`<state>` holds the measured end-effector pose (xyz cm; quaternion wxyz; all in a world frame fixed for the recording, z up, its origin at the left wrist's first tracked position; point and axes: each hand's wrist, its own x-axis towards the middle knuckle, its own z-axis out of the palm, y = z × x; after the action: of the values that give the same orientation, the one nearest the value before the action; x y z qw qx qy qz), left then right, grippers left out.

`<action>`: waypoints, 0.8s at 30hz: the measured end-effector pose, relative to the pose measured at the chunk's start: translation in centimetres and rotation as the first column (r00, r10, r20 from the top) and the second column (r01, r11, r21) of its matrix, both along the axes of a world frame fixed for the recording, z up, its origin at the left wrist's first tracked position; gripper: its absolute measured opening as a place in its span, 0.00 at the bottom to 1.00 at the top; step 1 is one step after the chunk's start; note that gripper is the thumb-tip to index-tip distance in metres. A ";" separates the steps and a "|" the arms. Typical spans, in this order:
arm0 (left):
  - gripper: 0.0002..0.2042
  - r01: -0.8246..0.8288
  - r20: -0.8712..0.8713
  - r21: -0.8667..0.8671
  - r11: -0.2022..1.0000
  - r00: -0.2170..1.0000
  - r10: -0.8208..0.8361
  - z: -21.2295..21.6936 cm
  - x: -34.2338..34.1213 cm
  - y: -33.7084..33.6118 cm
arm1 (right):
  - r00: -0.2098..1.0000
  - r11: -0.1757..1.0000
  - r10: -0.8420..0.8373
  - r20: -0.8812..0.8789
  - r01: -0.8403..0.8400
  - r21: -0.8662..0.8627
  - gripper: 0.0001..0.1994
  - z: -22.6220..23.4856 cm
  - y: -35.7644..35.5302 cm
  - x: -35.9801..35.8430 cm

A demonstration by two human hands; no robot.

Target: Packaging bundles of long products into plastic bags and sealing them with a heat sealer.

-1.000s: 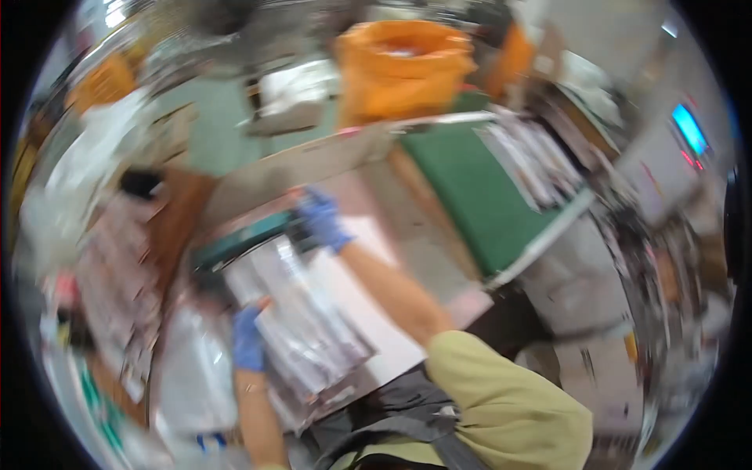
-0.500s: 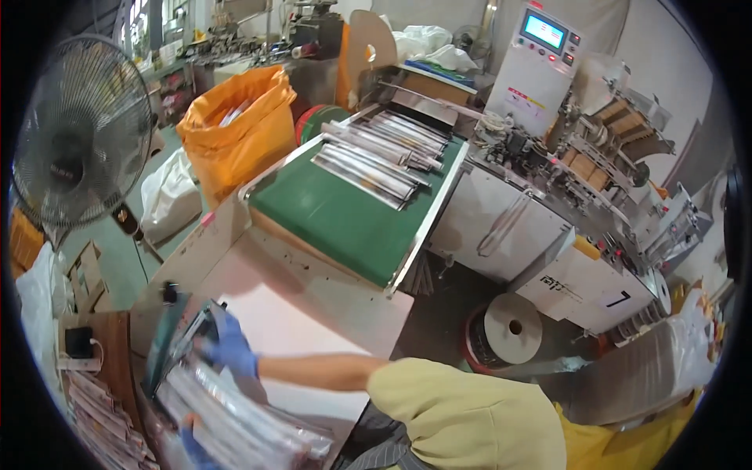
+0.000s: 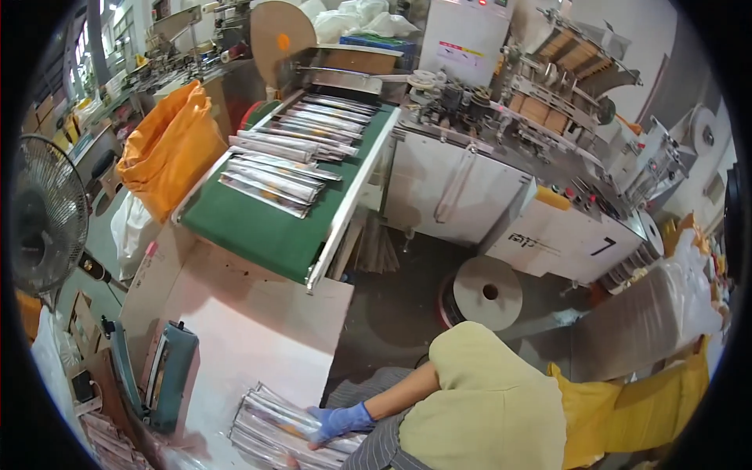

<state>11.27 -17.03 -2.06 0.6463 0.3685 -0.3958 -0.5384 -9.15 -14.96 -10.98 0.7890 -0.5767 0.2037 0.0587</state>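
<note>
**Partway through: one stack gathered, more packets waiting on the belt**

Clearly the largest thing in view is the white packing machine (image 3: 501, 180), with its green conveyor belt (image 3: 266, 231) running down toward the person. On the belt lie several groups of flat silvery packets (image 3: 286, 168), laid in overlapping rows and untouched; these look like the share of the work not yet collected. Left of the belt an orange bag (image 3: 168, 149) stands open, and a fan (image 3: 43, 219) sits at the far left edge.

Below the belt's end is the pale pink bench (image 3: 258, 337), mostly bare, with a teal heat sealer (image 3: 168, 376) at its left side. The sealer holds nothing that can be made out.

At the bench's near edge lies a stack of silvery packets (image 3: 274, 427), apparently the batch in hand. The right hand (image 3: 341, 421), in a blue glove, lies flat on top of it with fingers spread, pressing rather than clamped around it. The left hand does not show, so nothing can be said of its grip.

Judged from this, collecting is partly done: one stack is on the bench under the hand, unsealed as far as can be told, and the belt has many more.
</note>
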 end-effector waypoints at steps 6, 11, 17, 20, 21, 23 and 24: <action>0.32 -0.332 0.132 0.042 0.942 0.937 0.324 1.1 -6.0 7.0 | 0.852 0.827 0.481 -0.205 -0.363 0.430 0.24 1.0 -1.2 0.8; 0.37 -0.978 0.492 0.053 0.202 0.201 0.847 3.2 -14.6 25.7 | 0.788 0.574 0.612 0.069 -0.383 -0.724 0.16 13.0 0.8 6.5; 0.15 -0.891 0.857 -0.233 -0.389 -0.377 0.351 14.2 -22.1 44.7 | 0.463 0.917 0.399 0.792 -0.186 -0.353 0.34 23.6 17.5 9.0; 0.09 -0.712 0.831 -0.271 -0.648 0.167 -0.531 14.9 -25.5 52.0 | -0.134 0.898 0.376 0.917 0.298 -0.325 0.44 26.4 25.7 7.7; 0.09 -0.656 0.899 0.107 -0.747 0.384 -0.209 15.6 -25.5 53.2 | -0.002 0.959 0.247 0.969 0.144 -0.244 0.47 25.7 29.1 7.1; 0.11 -0.671 0.932 0.208 -0.711 0.357 -0.065 15.0 -26.9 55.8 | 0.175 0.977 0.211 0.962 -0.045 -0.206 0.52 22.0 34.3 4.5; 0.12 -0.709 0.940 0.303 -0.637 0.332 0.078 14.4 -26.8 56.8 | 0.199 0.955 0.296 0.934 -0.060 -0.290 0.53 20.0 35.3 4.0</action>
<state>-15.49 39.76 12.30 0.1715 0.9349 0.3048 -0.0598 -5.18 20.31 9.04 0.6715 -0.5781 -0.3957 -0.2416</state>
